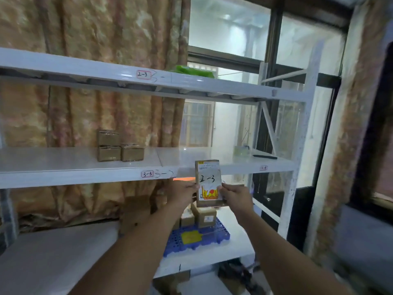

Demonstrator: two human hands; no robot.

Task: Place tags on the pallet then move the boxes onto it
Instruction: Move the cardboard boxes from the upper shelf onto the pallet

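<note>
Holding a box (208,183) upright, left hand (184,191) and right hand (237,195) pinching its side edges; below the grip, a pallet (217,238) bearing boxes (202,216).

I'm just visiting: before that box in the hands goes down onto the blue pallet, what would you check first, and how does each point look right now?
1. Both hands grip the box: left hand, right hand: ok.
2. Marking on the box readable, "2-3": ok.
3. Yellow tag lies on the blue pallet: ok.
4. Bare pallet space for another box: ok.
5. Boxes on pallet stable: cannot tell, partly hidden.
</note>
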